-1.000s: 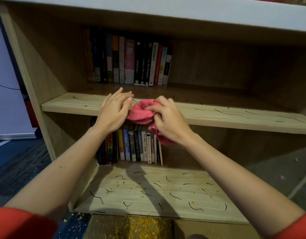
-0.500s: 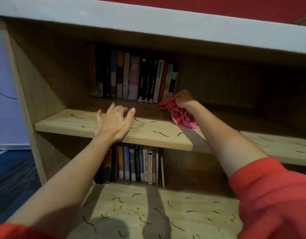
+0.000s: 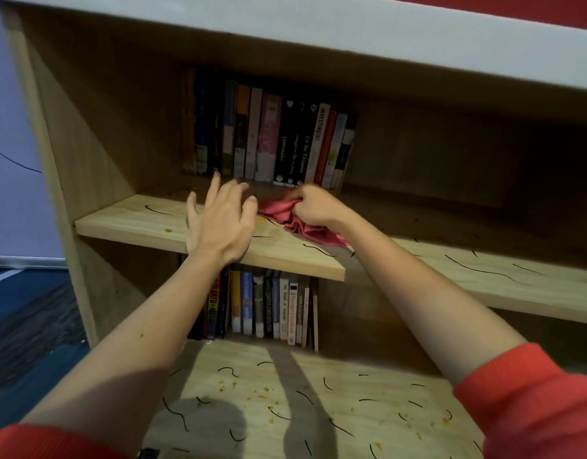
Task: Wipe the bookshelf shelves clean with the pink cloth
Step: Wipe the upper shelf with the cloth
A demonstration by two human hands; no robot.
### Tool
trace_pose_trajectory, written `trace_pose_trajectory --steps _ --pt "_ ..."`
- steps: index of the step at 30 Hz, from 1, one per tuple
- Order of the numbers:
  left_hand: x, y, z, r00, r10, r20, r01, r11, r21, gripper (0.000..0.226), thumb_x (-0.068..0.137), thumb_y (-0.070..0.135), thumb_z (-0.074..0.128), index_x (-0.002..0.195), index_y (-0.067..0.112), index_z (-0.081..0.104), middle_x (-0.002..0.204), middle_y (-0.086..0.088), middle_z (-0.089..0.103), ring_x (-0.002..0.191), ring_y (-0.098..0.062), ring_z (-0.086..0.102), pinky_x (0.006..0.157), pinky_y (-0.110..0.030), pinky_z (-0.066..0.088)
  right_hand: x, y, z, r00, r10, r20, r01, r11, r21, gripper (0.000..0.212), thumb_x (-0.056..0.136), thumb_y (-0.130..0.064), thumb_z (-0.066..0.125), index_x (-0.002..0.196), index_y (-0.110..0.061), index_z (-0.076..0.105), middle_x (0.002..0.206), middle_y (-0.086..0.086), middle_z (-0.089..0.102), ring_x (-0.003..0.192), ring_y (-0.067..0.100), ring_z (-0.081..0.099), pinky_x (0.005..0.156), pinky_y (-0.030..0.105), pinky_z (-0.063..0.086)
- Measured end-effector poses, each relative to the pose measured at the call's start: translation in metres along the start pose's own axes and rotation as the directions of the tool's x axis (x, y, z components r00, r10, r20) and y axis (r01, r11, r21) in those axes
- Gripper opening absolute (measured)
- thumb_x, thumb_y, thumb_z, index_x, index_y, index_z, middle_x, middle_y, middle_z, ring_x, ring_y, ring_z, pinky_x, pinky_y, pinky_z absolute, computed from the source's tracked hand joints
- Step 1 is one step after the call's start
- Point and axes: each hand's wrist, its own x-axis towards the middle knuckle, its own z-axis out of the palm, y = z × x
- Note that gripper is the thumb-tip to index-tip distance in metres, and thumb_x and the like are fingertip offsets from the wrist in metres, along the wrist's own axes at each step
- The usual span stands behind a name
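Clutching the half-buried pink cloth (image 3: 307, 228) is the right hand (image 3: 315, 208) — left hand (image 3: 219, 223) splayed.

upper shelf (image 3: 136, 223), back edge: white spine (image 3: 318, 140) "INVESTING 101" | black spine (image 3: 306, 150) "Go the Distance" | lower shelf (image 3: 351, 392), back edge: pale spine (image 3: 284, 306) "The Power of Language"

middle shelf (image 3: 136, 223): pale wood-grain board, matt, smooth | pink cloth (image 3: 298, 226): soft fabric, crumpled, matt | upper row of books (image 3: 285, 140): paper spines, some faintly glossy | top panel (image 3: 318, 31): plain grey-white, smooth, matt | right sleeve (image 3: 530, 402): red ribbed knit | floor (image 3: 30, 326): blue carpet, rough
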Motion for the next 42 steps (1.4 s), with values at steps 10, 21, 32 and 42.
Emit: trace_pose_trajectory --steps 10,21,32,42 --pt "-0.009 -0.004 -0.011 0.995 0.080 0.064 -0.061 0.966 -0.251 0.065 0.081 0.036 0.010 0.129 0.025 0.052 0.149 0.006 0.036 0.143 -0.006 0.014 0.117 -0.039 -0.001 -0.099 -0.017 0.016 0.953 -0.259 -0.154 0.224 0.951 -0.215 0.037 0.092 -0.004 0.041 0.121 -0.017 0.062 0.119 0.001 0.050 0.107 0.022 0.038 0.095 0.037 0.037" --pt "-0.040 -0.018 -0.011 0.973 0.186 0.133 -0.168 0.976 -0.139 0.065 0.088 0.044 0.006 0.143 0.023 0.035 0.154 0.007 0.024 0.144 -0.004 0.005 0.116 -0.033 -0.008 -0.135 0.000 0.067 0.743 -0.540 -0.395 0.331 0.811 -0.483 0.039 0.062 0.000 0.076 0.100 -0.004 0.069 0.101 0.009 0.064 0.080 0.029 0.054 0.058 0.034 0.049" --pt "-0.046 -0.018 -0.018 0.985 0.127 0.117 -0.080 0.935 -0.346 0.058 0.092 0.042 0.014 0.142 0.021 0.037 0.153 0.006 0.026 0.142 -0.004 0.009 0.111 -0.023 -0.001 -0.136 0.002 0.060 0.751 -0.480 -0.454 0.330 0.867 -0.373 0.037 0.067 -0.001 0.076 0.103 -0.004 0.068 0.101 0.009 0.063 0.087 0.031 0.053 0.069 0.035 0.048" --pt "-0.038 -0.020 -0.034 0.997 0.041 0.071 -0.013 0.935 -0.355 0.039 0.102 0.026 0.031 0.137 0.019 0.045 0.149 0.001 0.036 0.143 -0.008 0.013 0.115 -0.037 0.012 -0.112 -0.028 0.041 0.854 -0.372 -0.363 0.276 0.916 -0.290 0.034 0.091 -0.007 0.049 0.124 -0.011 0.059 0.120 0.002 0.049 0.109 0.020 0.037 0.092 0.031 0.040"
